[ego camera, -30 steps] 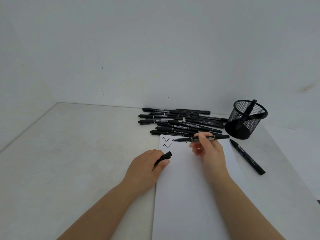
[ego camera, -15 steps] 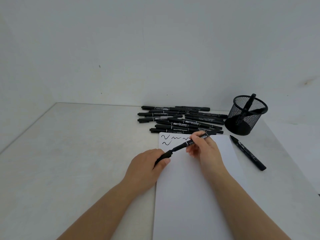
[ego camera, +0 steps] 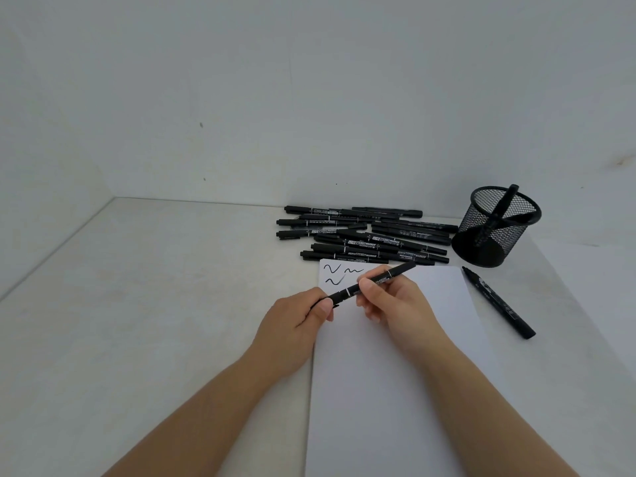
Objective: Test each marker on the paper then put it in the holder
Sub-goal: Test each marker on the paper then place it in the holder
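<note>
Marker (ego camera: pixel 370 284) held over the paper (ego camera: pixel 395 356): right hand (ego camera: pixel 395 304) fingers clamped mid-barrel, left hand (ego camera: pixel 296 325) pinching the cap end. Light, stiff, smooth plastic; likely best gripped mid-barrel. Holder (ego camera: pixel 495 232) stands well apart on the counter (ego camera: pixel 155 304).

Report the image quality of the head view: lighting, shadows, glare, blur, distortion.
Head view: soft, even light, no glare; only faint shadows beside the mesh holder and the lone marker. Wide-angle bending shows in the slanting table edges. The marker pile labels stay partly readable; the held marker, left hand and right hand look only slightly soft.
</note>
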